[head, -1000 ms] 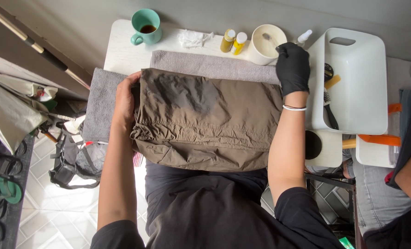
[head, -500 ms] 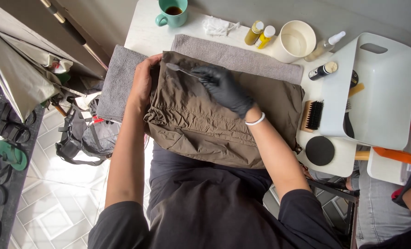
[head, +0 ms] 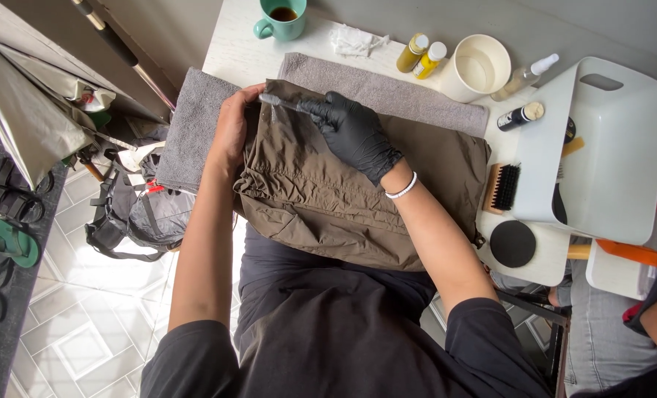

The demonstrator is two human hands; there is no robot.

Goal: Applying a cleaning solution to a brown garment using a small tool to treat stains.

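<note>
I see the olive-brown garment (head: 358,199) lying folded on the grey towel (head: 196,125), its long axis running from the towel's left end toward the white tub (head: 609,147); it looks light, soft and slippery, best gripped at its thicker edge. My bare left hand (head: 233,133) clamps that left edge; my gloved right hand (head: 350,133) pinches a small dark tool (head: 277,101), perhaps a brush.
</note>
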